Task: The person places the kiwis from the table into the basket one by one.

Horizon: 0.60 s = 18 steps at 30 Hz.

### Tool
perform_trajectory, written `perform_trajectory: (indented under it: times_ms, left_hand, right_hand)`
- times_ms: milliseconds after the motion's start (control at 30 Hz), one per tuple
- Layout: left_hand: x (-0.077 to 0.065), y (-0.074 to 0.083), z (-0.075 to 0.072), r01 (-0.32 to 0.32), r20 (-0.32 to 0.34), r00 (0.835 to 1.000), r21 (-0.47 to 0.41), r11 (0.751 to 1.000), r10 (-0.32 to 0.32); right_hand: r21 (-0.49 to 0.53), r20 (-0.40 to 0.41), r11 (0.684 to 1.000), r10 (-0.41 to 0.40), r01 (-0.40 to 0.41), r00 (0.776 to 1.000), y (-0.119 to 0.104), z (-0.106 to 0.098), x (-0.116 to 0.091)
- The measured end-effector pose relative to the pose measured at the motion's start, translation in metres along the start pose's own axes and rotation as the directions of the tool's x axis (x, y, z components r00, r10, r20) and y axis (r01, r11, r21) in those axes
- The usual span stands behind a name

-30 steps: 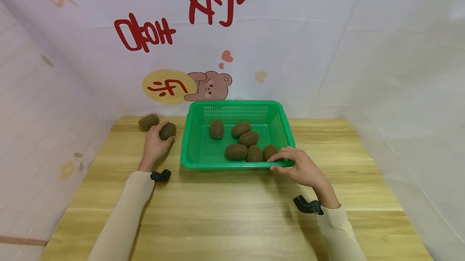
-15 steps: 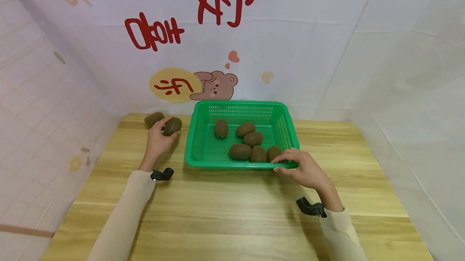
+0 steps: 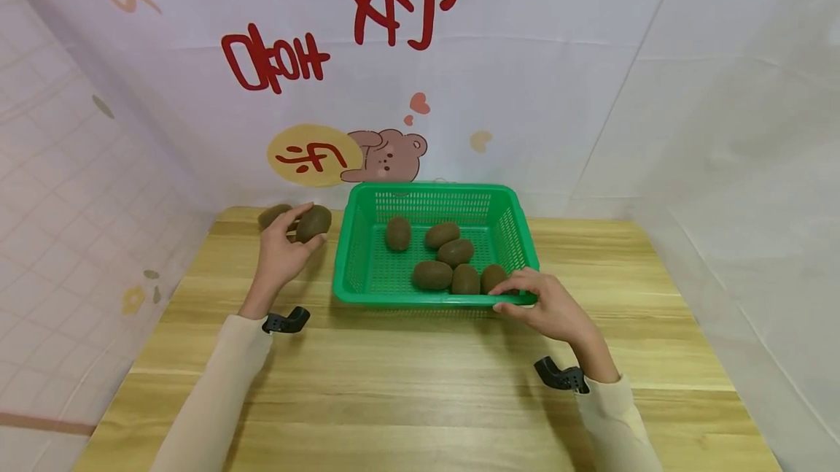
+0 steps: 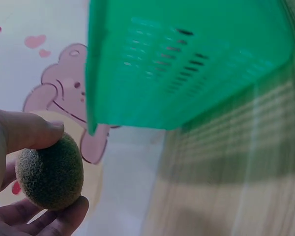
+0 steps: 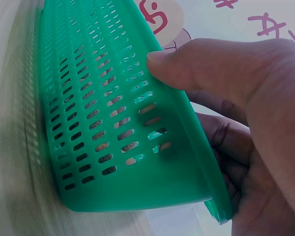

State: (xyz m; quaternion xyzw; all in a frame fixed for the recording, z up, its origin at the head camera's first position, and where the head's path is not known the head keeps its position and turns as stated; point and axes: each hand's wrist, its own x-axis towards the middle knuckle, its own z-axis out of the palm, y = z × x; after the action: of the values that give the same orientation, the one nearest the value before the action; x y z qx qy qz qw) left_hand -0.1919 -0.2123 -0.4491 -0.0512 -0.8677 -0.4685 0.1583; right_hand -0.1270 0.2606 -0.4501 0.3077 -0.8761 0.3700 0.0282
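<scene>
A brown fuzzy kiwi [image 4: 51, 172] is pinched between the thumb and fingers of my left hand [image 3: 284, 252], left of the green plastic basket [image 3: 420, 299]. In the head view this held kiwi [image 3: 313, 222] overlaps the table's back edge. Behind my left fingers lies another kiwi [image 3: 272, 216], partly covered. My right hand [image 3: 550, 306] grips the basket's front right rim, thumb outside and fingers reaching inside, as the right wrist view shows. Several kiwis, among them one at the left [image 3: 398, 234] and one near the front [image 3: 432, 275], lie in the basket.
The basket stands on a light wooden table [image 3: 394, 399], near its back edge. A white wall sheet [image 3: 538, 93] with red characters and a printed bear rises right behind. More pale sheeting [image 3: 741, 187] closes off both sides.
My left hand has lifted the kiwi slightly from beside the other one, its fingers round it throughout. My right hand stays on the rim. The head view has shifted a little.
</scene>
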Motion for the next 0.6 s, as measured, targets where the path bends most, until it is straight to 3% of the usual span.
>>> perform_trajectory:
  times_ms: [300,600]
  left_hand:
    - [-0.001,0.027,0.000,-0.063,0.045,0.997,-0.027,0.998,0.064]
    - [-0.002,0.054,0.005,-0.084,0.111,0.990,-0.050,0.995,0.089]
  right_hand:
    - [0.012,-0.002,1.000,0.012,-0.012,1.000,0.000,-0.001,-0.002]
    - [0.018,0.005,1.000,0.020,-0.020,1.000,-0.001,-0.001,0.000]
